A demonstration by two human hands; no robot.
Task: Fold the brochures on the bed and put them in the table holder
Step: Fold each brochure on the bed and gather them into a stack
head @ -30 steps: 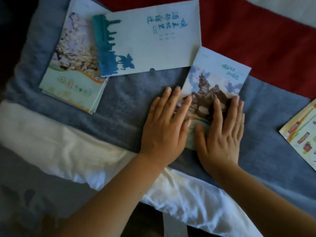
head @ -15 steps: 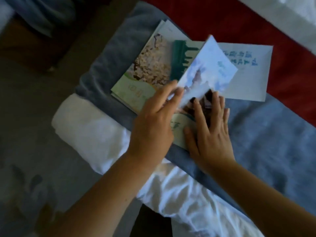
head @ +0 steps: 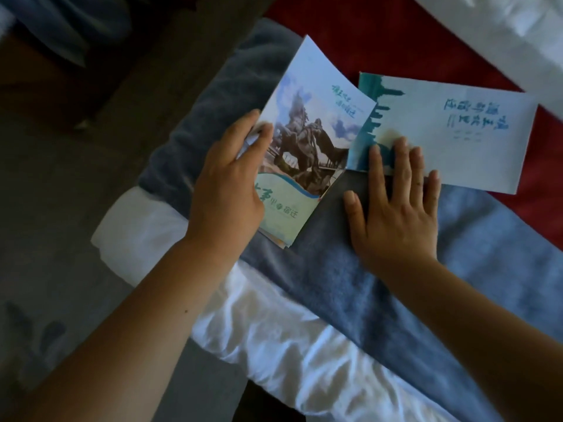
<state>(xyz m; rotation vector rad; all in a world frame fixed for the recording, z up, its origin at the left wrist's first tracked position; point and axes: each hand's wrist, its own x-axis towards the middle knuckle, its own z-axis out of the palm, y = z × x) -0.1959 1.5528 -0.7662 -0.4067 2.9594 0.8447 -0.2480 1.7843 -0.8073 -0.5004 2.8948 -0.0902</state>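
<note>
A folded brochure with a horse-statue cover lies on top of a stack of other brochures at the left end of the blue blanket. My left hand grips the stack's left edge, thumb on the cover. To its right lies a pale blue brochure with a teal skyline and blue lettering, spread flat and partly on the red cover. My right hand rests flat on the blanket, fingers apart, fingertips on that brochure's near edge. No table holder is in view.
A red bed cover lies behind the brochures, with white bedding at the top right. A white sheet hangs over the bed's near edge. Grey floor is to the left, dark furniture beyond it.
The horse-statue brochure went from flat under both hands to the left, onto the blossom-cover stack. My right hand came off it and now rests on the pale blue brochure's edge.
</note>
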